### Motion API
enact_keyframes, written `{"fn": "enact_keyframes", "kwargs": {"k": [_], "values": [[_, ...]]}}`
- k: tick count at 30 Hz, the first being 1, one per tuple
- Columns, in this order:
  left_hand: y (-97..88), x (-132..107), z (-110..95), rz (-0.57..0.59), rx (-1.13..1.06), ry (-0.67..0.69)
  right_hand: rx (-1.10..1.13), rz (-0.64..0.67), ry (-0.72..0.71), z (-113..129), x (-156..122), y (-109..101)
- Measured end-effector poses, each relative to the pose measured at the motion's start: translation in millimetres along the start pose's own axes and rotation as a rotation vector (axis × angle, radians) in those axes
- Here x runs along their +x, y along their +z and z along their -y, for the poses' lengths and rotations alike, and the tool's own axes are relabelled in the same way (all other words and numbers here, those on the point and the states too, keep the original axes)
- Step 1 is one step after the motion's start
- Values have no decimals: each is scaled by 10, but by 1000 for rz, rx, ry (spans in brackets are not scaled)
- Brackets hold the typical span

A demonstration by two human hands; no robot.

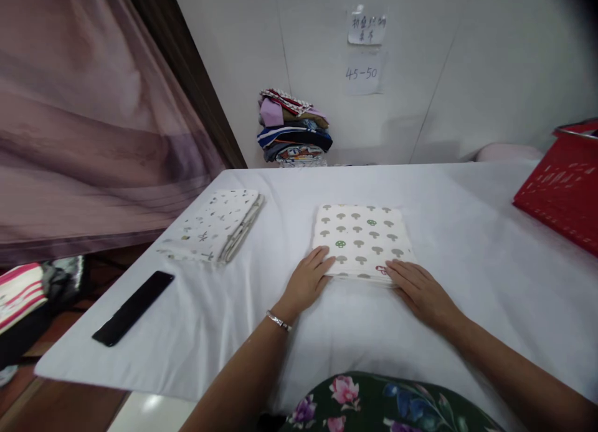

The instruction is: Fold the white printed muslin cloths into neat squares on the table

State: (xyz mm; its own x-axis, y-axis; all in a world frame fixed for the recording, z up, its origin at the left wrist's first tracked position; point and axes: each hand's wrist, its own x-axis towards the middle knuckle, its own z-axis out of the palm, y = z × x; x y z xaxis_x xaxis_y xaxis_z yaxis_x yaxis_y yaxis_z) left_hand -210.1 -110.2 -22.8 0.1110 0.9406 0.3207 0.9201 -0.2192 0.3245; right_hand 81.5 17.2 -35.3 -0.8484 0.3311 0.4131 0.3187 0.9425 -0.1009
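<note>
A folded white cloth with a mushroom print (362,235) lies on the white table (467,232) in front of me. My left hand (306,281) rests at its near left corner, fingers stretched out flat on the cloth's edge. My right hand (417,288) lies flat at the near right corner, fingers extended and touching the cloth. Neither hand grips anything. A bracelet sits on my left wrist.
A second folded patterned cloth (217,225) lies at the table's left. A black phone (134,307) sits near the left edge. A stack of folded fabrics (292,129) stands against the back wall. A red basket (563,186) is at the right edge.
</note>
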Motion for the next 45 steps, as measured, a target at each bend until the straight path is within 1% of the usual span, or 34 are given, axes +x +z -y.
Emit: {"fn": "enact_keyframes", "kwargs": {"k": [4,7,9,12,15,17,19,20,22,24,26,29,31,32,34,36,38,40,42,44,45], "values": [[-3,-16,38,-10,-28,26,-24,-9,-15,-43,-50,60],[-23,-16,34,-16,-16,32,-8,-22,-26,-54,-32,19],[-16,-21,-6,-10,5,37,-1,-34,-25,-75,-22,-41],[25,-61,-160,9,56,41,-5,-25,1,-163,-91,-145],[21,-126,-383,30,58,53,-8,-6,12,-305,-281,-186],[-51,-132,-494,66,1,81,-5,-13,2,-386,-407,-169],[-161,-61,-529,85,-49,74,-2,-6,-1,-427,-470,-147],[-215,11,-515,70,-56,56,2,3,5,-430,-469,-144],[-284,223,-430,2,-24,5,27,22,19,-415,-417,-170],[-274,496,-297,-59,37,-34,69,55,41,-390,-333,-229],[-182,774,-144,-63,81,-88,114,125,67,-369,-265,-291],[44,1072,63,16,87,-249,143,177,129,-342,-241,-325],[182,1151,158,41,86,-339,144,160,167,-319,-270,-305],[233,1160,188,39,89,-357,149,146,179,-307,-288,-291],[289,1143,221,24,97,-348,178,136,198,-288,-313,-279],[300,1114,228,20,103,-327,225,150,239,-285,-295,-300],[292,1101,224,21,112,-320,283,174,291,-296,-211,-347],[287,1107,221,24,126,-318,332,168,337,-308,-41,-391],[288,1120,221,36,144,-319,346,116,363,-302,223,-392],[290,1130,221,49,168,-321,311,60,356,-280,563,-329],[289,1133,220,57,180,-324,288,73,332,-273,744,-274]]}}
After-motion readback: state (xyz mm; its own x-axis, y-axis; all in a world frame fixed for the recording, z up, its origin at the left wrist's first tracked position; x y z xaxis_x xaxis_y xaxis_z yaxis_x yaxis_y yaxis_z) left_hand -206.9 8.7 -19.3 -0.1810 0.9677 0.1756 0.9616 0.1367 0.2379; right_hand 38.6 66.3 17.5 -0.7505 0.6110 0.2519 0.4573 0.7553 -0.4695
